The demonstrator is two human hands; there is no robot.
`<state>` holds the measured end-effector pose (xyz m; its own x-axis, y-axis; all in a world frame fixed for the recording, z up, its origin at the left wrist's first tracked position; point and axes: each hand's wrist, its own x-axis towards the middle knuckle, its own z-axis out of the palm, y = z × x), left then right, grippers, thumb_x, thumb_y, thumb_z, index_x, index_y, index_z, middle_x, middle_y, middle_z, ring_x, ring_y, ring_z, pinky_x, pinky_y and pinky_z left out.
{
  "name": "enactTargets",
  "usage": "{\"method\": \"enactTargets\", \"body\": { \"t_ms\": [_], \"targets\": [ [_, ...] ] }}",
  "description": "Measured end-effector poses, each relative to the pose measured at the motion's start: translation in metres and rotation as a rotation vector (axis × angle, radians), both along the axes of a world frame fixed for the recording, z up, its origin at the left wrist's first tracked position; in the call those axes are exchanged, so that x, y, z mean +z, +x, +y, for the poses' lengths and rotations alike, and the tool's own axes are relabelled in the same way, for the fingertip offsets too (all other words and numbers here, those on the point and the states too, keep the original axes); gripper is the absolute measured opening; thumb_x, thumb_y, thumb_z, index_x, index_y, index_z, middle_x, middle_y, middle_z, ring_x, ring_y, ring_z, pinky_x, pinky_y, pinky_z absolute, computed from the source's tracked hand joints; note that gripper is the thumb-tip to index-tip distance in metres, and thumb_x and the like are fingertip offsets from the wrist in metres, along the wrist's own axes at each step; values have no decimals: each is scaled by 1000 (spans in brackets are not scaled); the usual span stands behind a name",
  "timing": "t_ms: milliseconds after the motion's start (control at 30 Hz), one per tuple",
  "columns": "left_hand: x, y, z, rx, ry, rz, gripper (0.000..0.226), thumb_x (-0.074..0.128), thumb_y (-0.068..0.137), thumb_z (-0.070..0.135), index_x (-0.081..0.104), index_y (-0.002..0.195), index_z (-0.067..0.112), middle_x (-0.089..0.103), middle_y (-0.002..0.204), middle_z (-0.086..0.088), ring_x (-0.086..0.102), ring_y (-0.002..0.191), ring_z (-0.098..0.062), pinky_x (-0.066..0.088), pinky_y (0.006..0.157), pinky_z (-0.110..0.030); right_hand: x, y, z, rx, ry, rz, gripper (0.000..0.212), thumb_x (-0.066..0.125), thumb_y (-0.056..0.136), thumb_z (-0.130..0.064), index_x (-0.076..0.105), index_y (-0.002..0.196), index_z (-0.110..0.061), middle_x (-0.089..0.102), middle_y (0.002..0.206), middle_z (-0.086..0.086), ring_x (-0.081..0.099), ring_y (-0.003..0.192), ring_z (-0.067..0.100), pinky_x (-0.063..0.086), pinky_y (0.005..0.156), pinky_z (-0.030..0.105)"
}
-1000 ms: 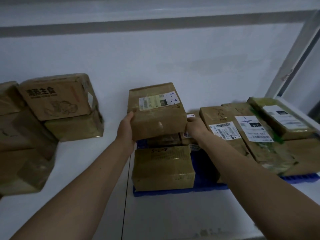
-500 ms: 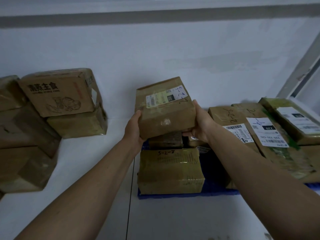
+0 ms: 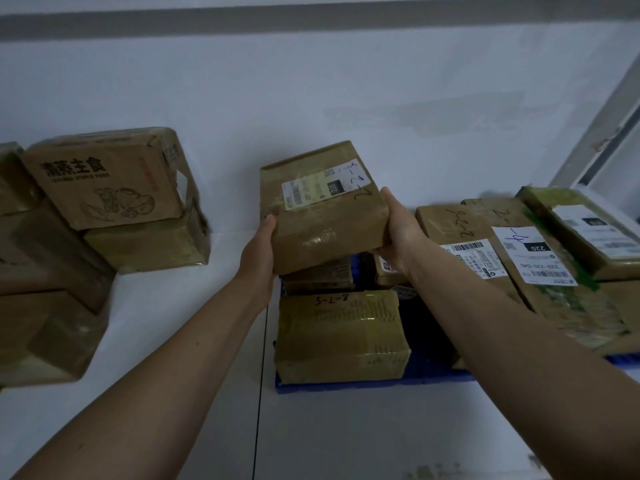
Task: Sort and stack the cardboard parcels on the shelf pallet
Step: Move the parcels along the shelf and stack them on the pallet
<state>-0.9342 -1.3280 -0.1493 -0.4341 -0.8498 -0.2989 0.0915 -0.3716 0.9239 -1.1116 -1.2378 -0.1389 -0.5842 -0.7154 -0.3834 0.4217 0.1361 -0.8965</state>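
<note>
The labelled parcel (image 3: 323, 206) is held in the air above the rear of the blue pallet (image 3: 346, 386), tilted with its left end lower, clear of the small box (image 3: 320, 274) beneath it. Compared with a second ago it sits higher and is more steeply canted, and the person's grip has changed: the right hand (image 3: 398, 233), previously low at the parcel's corner, now clasps its right end with the thumb up the side, while the left hand (image 3: 260, 247) holds the left end, fingers under the lower edge. Both hands are grasping the parcel. In my judgement it has been lifted off the pile for re-siting, so a placement is pending. In front, the taped parcel marked 3-2-8 (image 3: 341, 336) lies flat on the pallet. To the right, flat parcels (image 3: 533, 258) overlap in a leaning row. Well to the left, a printed carton (image 3: 104, 181) tops a separate heap on the white shelf (image 3: 173, 393)
</note>
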Motion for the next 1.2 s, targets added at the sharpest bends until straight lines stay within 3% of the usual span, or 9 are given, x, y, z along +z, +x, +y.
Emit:
{"method": "enactTargets", "body": {
  "t_ms": [200, 400, 500, 633, 700, 767, 867, 967, 1200],
  "targets": [
    [7, -4, 9, -93, -159, -161, 28, 40, 97, 50, 59, 87, 32, 63, 89, 10, 58, 81, -5, 44, 64, -23, -3, -11, 21, -63, -18, 70, 47, 39, 94, -57, 73, 101, -25, 75, 96, 3, 72, 86, 21, 58, 71, 34],
    [-4, -10, 24, -135, -239, -385, 56, 38, 94, 58, 52, 128, 15, 56, 123, -8, 53, 112, -26, 42, 99, -41, -13, -4, 35, -30, 32, 90, 48, 45, 90, -61, 75, 60, -39, 75, 77, -3, 73, 71, 16, 57, 66, 32],
    [-5, -10, 25, -105, -200, -368, 48, 40, 94, 56, 55, 119, 18, 58, 120, -8, 53, 111, -27, 42, 101, -45, -10, -2, 36, -60, 167, 229, 53, 42, 86, -67, 75, 73, -27, 75, 79, -3, 70, 80, 18, 55, 71, 33],
    [-3, -11, 24, -27, -148, -287, 34, 41, 95, 50, 56, 104, 21, 60, 101, 0, 55, 93, -17, 42, 79, -33, -9, -5, 39, -59, 263, 358, 56, 27, 89, -68, 65, 83, -28, 70, 90, -2, 64, 85, 16, 47, 70, 31],
    [-4, -11, 24, 9, -118, -236, 28, 42, 96, 48, 56, 99, 23, 58, 93, 5, 54, 86, -12, 41, 73, -30, -11, -7, 39, -70, 311, 381, 61, 21, 92, -64, 66, 96, -24, 68, 103, 3, 61, 97, 22, 47, 87, 38],
    [-5, -11, 25, 45, -100, -213, 26, 41, 96, 48, 55, 100, 25, 57, 93, 6, 53, 85, -11, 40, 78, -30, -11, -9, 36, -75, 377, 400, 65, 19, 95, -58, 64, 110, -14, 65, 112, 11, 58, 105, 27, 42, 99, 41],
    [-6, -11, 25, 69, -103, -213, 32, 39, 97, 49, 55, 107, 24, 57, 100, 3, 53, 88, -12, 39, 83, -32, -10, -8, 30, -58, 420, 464, 58, 21, 99, -45, 64, 94, -7, 64, 109, 18, 56, 101, 28, 42, 96, 39],
    [-5, -10, 23, 63, -104, -235, 41, 39, 97, 49, 54, 121, 20, 56, 108, 0, 52, 97, -17, 39, 85, -32, -11, -10, 26, -37, 456, 502, 57, 22, 99, -43, 62, 114, -5, 61, 118, 18, 53, 111, 31, 39, 102, 43],
    [-8, -10, 24, 42, -52, -254, 30, 43, 95, 49, 57, 91, 23, 60, 98, 0, 56, 98, -21, 46, 95, -42, -11, -18, 18, 64, 520, 548, 70, 19, 92, -61, 59, 127, -16, 54, 132, 13, 41, 128, 33, 29, 110, 47]
  ]
}}
